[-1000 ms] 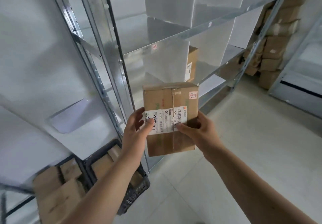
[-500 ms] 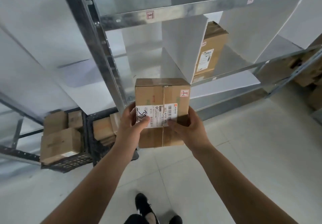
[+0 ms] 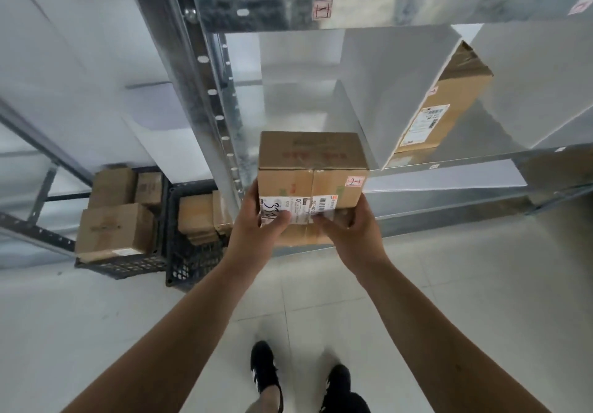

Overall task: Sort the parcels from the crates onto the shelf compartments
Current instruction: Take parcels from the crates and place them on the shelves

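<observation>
A brown cardboard parcel (image 3: pixel 313 172) with a white shipping label and a small red-marked sticker is held up in front of the metal shelf (image 3: pixel 353 11). My left hand (image 3: pixel 256 223) grips its lower left side, thumb over the label. My right hand (image 3: pixel 348 229) grips its lower right side. The parcel hangs at the mouth of the leftmost compartment, whose beam carries a red-marked tag (image 3: pixel 322 9). A white divider (image 3: pixel 385 98) separates that compartment from the one holding another labelled parcel (image 3: pixel 446 104).
Two black crates (image 3: pixel 179 261) with several brown parcels (image 3: pixel 112 229) stand on the floor at the left, beside the shelf upright (image 3: pixel 205 75). Pale floor tiles and my black shoes (image 3: pixel 266 377) lie below. A second rack's frame (image 3: pixel 29 220) is at the far left.
The view has tilted down and closer to the shelf. The parcel has tipped so its top face shows, and it is nearer the leftmost compartment. Both hands keep their hold.
</observation>
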